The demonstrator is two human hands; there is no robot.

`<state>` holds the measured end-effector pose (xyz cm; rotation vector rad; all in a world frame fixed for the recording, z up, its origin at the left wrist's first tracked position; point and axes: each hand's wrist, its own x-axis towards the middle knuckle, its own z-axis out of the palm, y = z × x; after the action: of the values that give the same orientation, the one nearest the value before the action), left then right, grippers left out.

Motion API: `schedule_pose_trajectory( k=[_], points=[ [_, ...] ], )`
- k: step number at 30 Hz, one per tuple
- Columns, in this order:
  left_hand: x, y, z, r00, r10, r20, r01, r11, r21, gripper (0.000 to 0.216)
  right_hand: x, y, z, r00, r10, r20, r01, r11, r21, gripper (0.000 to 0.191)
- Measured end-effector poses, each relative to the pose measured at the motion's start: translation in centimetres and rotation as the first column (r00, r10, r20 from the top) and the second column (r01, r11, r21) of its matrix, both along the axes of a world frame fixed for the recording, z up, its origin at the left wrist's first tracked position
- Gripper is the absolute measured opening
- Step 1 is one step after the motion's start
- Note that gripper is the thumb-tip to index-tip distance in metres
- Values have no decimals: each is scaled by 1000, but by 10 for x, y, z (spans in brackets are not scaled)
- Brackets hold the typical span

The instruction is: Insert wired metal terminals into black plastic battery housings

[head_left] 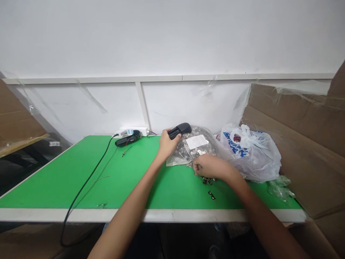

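Note:
My left hand (168, 144) is closed around a black plastic handheld device (184, 128) with an open slotted compartment, held up over a clear plastic bag. Small metal parts fill this bag (181, 148), which carries a white printed label (197, 141). My right hand (206, 166) is low at the bag's front edge, thumb and fingers pinched together; what lies between the fingertips is too small to make out. Right beside those fingertips is a loose pile of small dark metal pieces (208, 180). One more metal piece (211, 195) lies nearer the table's front edge.
Another black device (127, 139) with thin wires lies by a white power strip (134, 131), whose black cable (90, 181) hangs over the green table's (61, 172) front edge. A knotted white plastic bag (258, 154) stands at right against cardboard (302, 144). Crumpled clear plastic (280, 189) lies nearby.

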<state>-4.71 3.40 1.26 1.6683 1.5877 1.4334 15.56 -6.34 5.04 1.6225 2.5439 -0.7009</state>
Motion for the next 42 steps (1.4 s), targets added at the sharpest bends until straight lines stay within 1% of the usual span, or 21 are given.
schedule_pose_trajectory(
  k=[4, 6, 9, 13, 16, 18, 22, 25, 30, 35, 37, 40, 42],
  points=[
    [0, 0, 0, 1000, -4, -3, 4, 1000, 1, 49, -3, -4, 0, 999, -7, 40, 5, 999, 35, 11],
    [0, 0, 0, 1000, -13, -6, 13, 1000, 2, 48, -5, -4, 0, 999, 8, 32, -10, 998, 65, 12],
    [0, 0, 0, 1000, -16, -12, 16, 1000, 11, 47, -12, -5, -3, 996, 89, 0, -88, 988, 130, 13],
    [-1, -1, 1, 1000, -16, -27, 17, 1000, 7, 47, -19, -6, -10, 978, 208, -28, -197, 957, 211, 18],
    [-1, -3, 2, 999, -21, -28, 21, 1000, 0, 47, -19, -6, -12, 969, 230, -93, -199, 945, 259, 17],
    [-1, -4, 3, 999, -24, -22, 25, 1000, 12, 46, -17, -5, -12, 967, 215, -135, -181, 956, 231, 15],
    [0, -4, 3, 999, -27, -22, 27, 1000, 13, 46, -14, -4, -12, 972, 187, -144, -164, 973, 160, 21],
    [0, -4, 2, 999, -23, -24, 24, 1000, 6, 46, -17, -6, -15, 978, 171, -121, -151, 976, 158, 21],
    [0, -3, 1, 999, -18, -51, 18, 1000, 15, 47, -22, -10, -15, 984, 150, -96, -133, 978, 164, 14],
    [1, -4, 0, 993, 2, -114, 5, 998, 64, 46, -25, -9, -17, 976, 151, -156, -135, 985, 111, 7],
    [1, -6, 0, 991, 8, -135, 4, 996, 86, 46, -26, -9, -19, 971, 158, -177, -142, 985, 100, 8],
    [2, -7, 0, 989, 16, -147, -2, 996, 89, 46, -27, -10, -20, 970, 173, -173, -159, 983, 96, 9],
    [2, -8, 0, 988, 19, -154, -5, 996, 89, 46, -28, -10, -19, 974, 157, -166, -143, 986, 90, 6]
  ],
)
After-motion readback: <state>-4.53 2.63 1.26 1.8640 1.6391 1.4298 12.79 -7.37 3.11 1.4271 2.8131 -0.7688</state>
